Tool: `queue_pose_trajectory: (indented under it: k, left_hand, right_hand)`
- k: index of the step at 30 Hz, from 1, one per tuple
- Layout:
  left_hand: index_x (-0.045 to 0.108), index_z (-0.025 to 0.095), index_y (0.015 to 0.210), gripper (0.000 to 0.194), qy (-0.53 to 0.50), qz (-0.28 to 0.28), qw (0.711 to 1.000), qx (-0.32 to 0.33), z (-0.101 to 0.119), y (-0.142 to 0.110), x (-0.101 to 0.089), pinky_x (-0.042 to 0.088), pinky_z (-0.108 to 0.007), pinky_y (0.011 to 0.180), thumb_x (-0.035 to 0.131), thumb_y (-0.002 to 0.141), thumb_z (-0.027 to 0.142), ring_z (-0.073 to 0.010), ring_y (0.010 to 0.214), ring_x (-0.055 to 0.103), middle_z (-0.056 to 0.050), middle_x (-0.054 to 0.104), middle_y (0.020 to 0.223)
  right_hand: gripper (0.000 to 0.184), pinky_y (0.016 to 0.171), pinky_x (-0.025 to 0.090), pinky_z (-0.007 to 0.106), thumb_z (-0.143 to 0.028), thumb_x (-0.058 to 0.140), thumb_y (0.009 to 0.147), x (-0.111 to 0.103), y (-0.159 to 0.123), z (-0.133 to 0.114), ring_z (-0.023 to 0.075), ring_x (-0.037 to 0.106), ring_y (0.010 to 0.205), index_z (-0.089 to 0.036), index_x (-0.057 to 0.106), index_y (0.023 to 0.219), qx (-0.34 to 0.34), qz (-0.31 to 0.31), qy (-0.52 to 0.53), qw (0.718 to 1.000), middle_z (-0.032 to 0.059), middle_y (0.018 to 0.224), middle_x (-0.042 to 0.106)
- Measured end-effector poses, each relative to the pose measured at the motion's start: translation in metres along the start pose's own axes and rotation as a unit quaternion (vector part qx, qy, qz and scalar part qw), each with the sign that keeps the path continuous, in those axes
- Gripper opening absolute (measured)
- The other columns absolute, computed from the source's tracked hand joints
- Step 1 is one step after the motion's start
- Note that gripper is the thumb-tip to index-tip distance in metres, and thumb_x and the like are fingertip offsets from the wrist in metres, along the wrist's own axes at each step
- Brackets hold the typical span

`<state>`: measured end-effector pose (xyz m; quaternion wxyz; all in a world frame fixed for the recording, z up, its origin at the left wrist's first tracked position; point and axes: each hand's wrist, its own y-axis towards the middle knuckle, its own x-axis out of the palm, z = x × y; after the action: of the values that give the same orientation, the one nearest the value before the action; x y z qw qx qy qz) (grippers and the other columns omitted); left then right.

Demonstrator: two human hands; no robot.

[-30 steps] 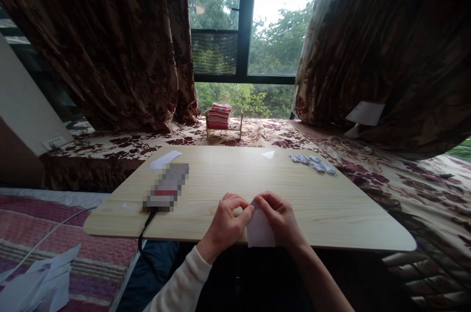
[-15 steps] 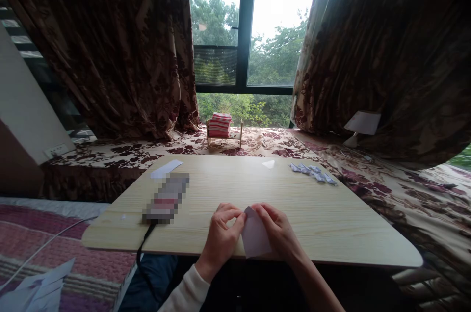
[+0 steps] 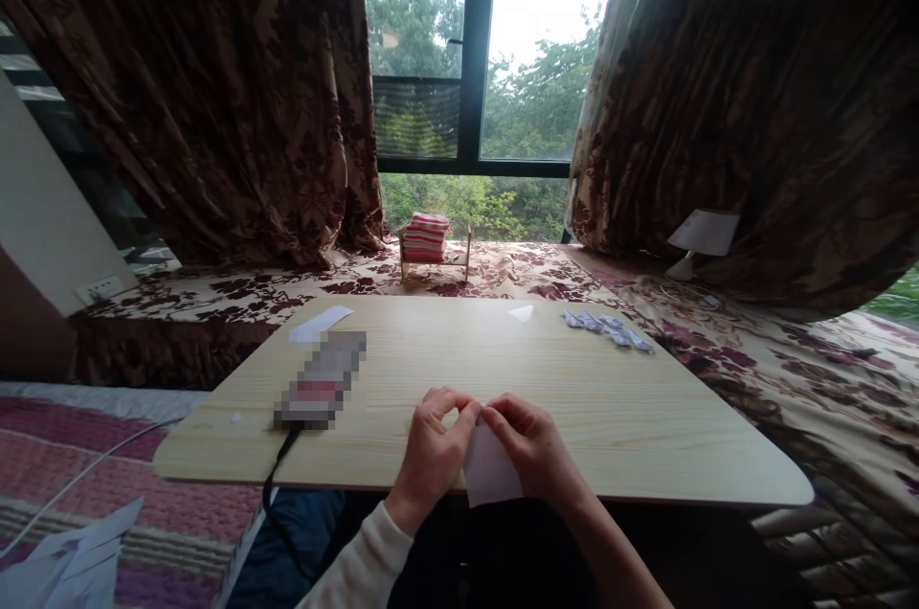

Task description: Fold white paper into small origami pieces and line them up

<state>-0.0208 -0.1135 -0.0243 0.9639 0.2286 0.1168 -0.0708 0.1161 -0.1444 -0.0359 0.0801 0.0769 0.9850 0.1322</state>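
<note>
Several small folded white-paper pieces (image 3: 616, 333) judged complete | flat-looking white paper sheet (image 3: 492, 475) unfinished | both hands (image 3: 435, 446) (image 3: 542, 451) together, pinching it

Bright light came from the window (image 3: 527, 44) at the top middle; the upper corners were dark and stretched.

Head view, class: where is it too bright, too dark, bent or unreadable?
Head view: window burnt white at upper right; right curtain sinking towards black; soft sheen on the table, strongest towards its far side; lamp leaning, probably wide-angle stretch; pixelated patch hiding its contents; held paper in dull shade, any creases too faint to tell.
</note>
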Motion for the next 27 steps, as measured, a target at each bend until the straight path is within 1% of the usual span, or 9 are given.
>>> queue_pose_trajectory:
  k: [5,8,11,14,16,18,20,24,27]
  left_hand:
    - [0.069,0.015,0.072,0.019,-0.065,0.036,0.995,-0.074,-0.005,0.000,-0.003,0.045,-0.029,0.076,0.060,0.079,0.030,-0.0194,0.081,0.060,-0.005,0.068,0.078]
    - [0.070,0.014,0.075,0.020,-0.077,0.008,0.993,-0.090,-0.003,0.003,-0.005,0.046,-0.027,0.070,0.061,0.078,0.032,-0.0182,0.074,0.061,-0.004,0.070,0.075]
    - [0.069,0.014,0.065,0.014,-0.086,-0.030,0.991,-0.097,0.000,0.007,-0.006,0.046,-0.025,0.066,0.067,0.071,0.026,-0.0167,0.067,0.061,-0.003,0.068,0.066]
    - [0.066,0.014,0.065,0.015,-0.099,-0.012,0.989,-0.111,0.000,0.008,-0.008,0.045,-0.024,0.064,0.066,0.071,0.027,-0.0151,0.065,0.060,-0.002,0.066,0.064]
    - [0.064,0.014,0.071,0.017,-0.111,0.016,0.986,-0.123,-0.003,0.008,-0.008,0.046,-0.024,0.064,0.063,0.074,0.031,-0.0143,0.066,0.060,-0.001,0.066,0.067]
    - [0.063,0.015,0.072,0.018,-0.121,0.026,0.984,-0.132,-0.004,0.007,-0.009,0.046,-0.023,0.064,0.063,0.075,0.032,-0.0137,0.065,0.060,-0.001,0.066,0.067]
    - [0.063,0.014,0.070,0.017,-0.129,0.011,0.982,-0.138,-0.003,0.008,-0.010,0.045,-0.023,0.061,0.066,0.071,0.031,-0.0134,0.063,0.059,-0.001,0.065,0.065]
    - [0.069,0.013,0.070,0.017,-0.142,-0.043,0.979,-0.142,0.004,0.013,-0.011,0.045,-0.023,0.059,0.069,0.067,0.029,-0.0144,0.062,0.060,-0.003,0.068,0.066]
    - [0.070,0.012,0.067,0.019,-0.143,-0.055,0.978,-0.145,0.005,0.015,-0.008,0.044,-0.023,0.058,0.069,0.067,0.031,-0.0142,0.062,0.058,-0.004,0.067,0.065]
  right_hand:
    - [0.032,0.051,0.037,0.024,-0.048,0.066,0.076,0.000,-0.001,0.004,0.0130,0.048,0.057,-0.017,0.062,0.068,0.013,0.018,0.022,0.999,0.0002,0.062,0.058]
    - [0.034,0.050,0.037,0.024,-0.050,0.067,0.075,-0.004,0.000,0.007,0.0123,0.048,0.055,-0.017,0.062,0.070,0.020,0.045,0.048,0.998,-0.0005,0.061,0.057]
    - [0.035,0.050,0.039,0.024,-0.051,0.069,0.073,-0.008,0.000,0.011,0.0130,0.051,0.055,-0.017,0.063,0.074,0.026,0.069,0.078,0.994,0.0003,0.064,0.060]
    - [0.037,0.057,0.045,0.026,-0.052,0.068,0.074,-0.011,0.002,0.014,0.0160,0.058,0.064,-0.019,0.063,0.088,0.028,0.099,0.111,0.988,0.0027,0.076,0.065]
    - [0.043,0.063,0.049,0.028,-0.053,0.067,0.075,-0.012,0.003,0.015,0.0181,0.061,0.072,-0.021,0.059,0.102,0.029,0.118,0.130,0.984,0.0040,0.084,0.066]
    - [0.050,0.064,0.050,0.030,-0.051,0.069,0.073,-0.012,0.004,0.015,0.0186,0.062,0.074,-0.022,0.054,0.112,0.031,0.123,0.145,0.981,0.0037,0.086,0.066]
    - [0.054,0.061,0.050,0.029,-0.048,0.073,0.070,-0.011,0.004,0.014,0.0173,0.062,0.070,-0.022,0.053,0.114,0.034,0.120,0.155,0.980,0.0024,0.084,0.064]
    - [0.057,0.054,0.048,0.026,-0.044,0.077,0.065,-0.009,0.004,0.012,0.0147,0.058,0.063,-0.022,0.055,0.113,0.032,0.106,0.158,0.981,0.0010,0.081,0.062]
    - [0.059,0.054,0.049,0.027,-0.045,0.077,0.065,-0.009,0.004,0.011,0.0161,0.059,0.064,-0.022,0.056,0.115,0.031,0.101,0.152,0.983,0.0013,0.080,0.063]
